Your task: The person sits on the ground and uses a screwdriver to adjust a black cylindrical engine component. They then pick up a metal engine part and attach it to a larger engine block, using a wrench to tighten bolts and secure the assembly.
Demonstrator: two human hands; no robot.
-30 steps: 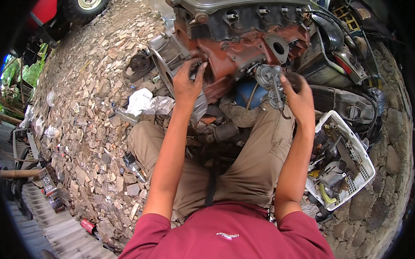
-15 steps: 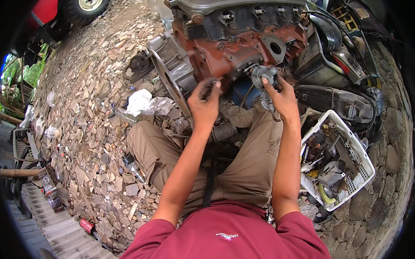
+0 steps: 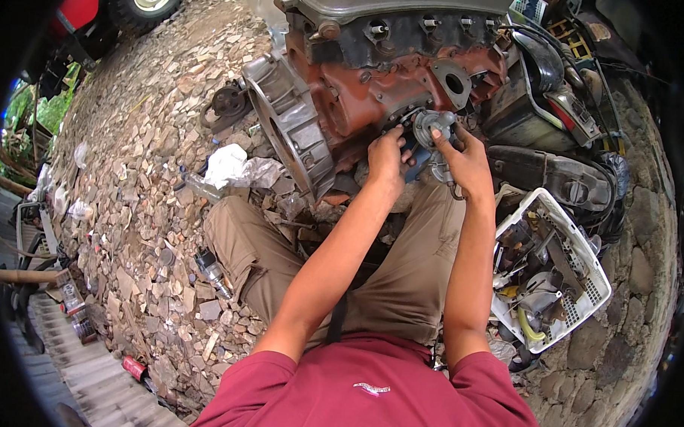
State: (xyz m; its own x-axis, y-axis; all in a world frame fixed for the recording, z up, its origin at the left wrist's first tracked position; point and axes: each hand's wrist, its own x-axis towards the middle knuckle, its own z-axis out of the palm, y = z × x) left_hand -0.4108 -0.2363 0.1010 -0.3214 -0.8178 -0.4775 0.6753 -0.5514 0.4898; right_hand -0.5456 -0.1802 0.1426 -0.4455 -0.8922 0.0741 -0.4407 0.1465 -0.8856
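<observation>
My right hand [image 3: 464,159] grips a fuel pump [image 3: 429,131], a round grey metal body with a small pipe fitting hanging below it. The pump is held against the lower side of a red-brown engine block [image 3: 361,101]. My left hand [image 3: 389,156] is closed just left of the pump, with its fingertips at the block's side. Whatever those fingers pinch is too small or hidden to make out. A blue round part [image 3: 417,165] shows behind and between the hands. The grey metal bell housing [image 3: 292,125] stands at the block's left end.
On the right, a white plastic basket [image 3: 591,294] holds assorted metal parts. A dark motorcycle-like seat or cover [image 3: 562,176] lies above it. Loose stones [image 3: 153,229] spread to the left, with a white plastic bag [image 3: 227,166], a spark-plug-like metal piece [image 3: 213,271] and a red can [image 3: 134,368].
My left hand has moved right, from beside the bell housing to the block next to the pump. My right hand and the fuel pump have barely moved.
</observation>
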